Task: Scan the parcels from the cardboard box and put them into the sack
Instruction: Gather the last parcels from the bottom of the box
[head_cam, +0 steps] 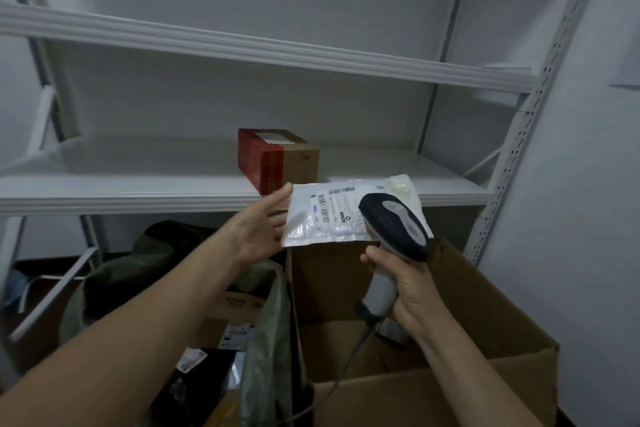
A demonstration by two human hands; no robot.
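My left hand [258, 229] holds a white padded mailer [332, 215] by its left edge, label side up, above the far rim of the open cardboard box [485, 315]. My right hand [401, 284] grips the handle of a grey and dark blue barcode scanner [394, 225], whose head hangs just over the mailer's right part. The scanner's cable drops into the box. A dull green sack [266, 340] stands open to the left of the box, with several parcels inside it.
A white metal shelf unit [138, 191] stands right behind the box and sack. A red and brown carton [277, 159] sits on its lower shelf. A white wall closes off the right side. A dark green bundle [138, 270] lies under the shelf.
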